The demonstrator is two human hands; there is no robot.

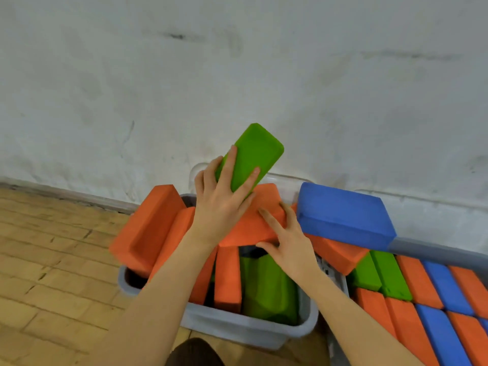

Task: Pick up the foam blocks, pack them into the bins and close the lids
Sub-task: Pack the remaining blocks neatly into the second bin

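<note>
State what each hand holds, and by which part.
The left hand grips the green block by its near end. The right hand pinches the orange block along its near edge.

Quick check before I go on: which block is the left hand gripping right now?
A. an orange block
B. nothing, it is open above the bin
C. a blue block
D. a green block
D. The left hand has its fingers wrapped round the green foam block, tilted up above the grey bin, while the right hand holds an orange foam block lying across the top of that bin.
</note>
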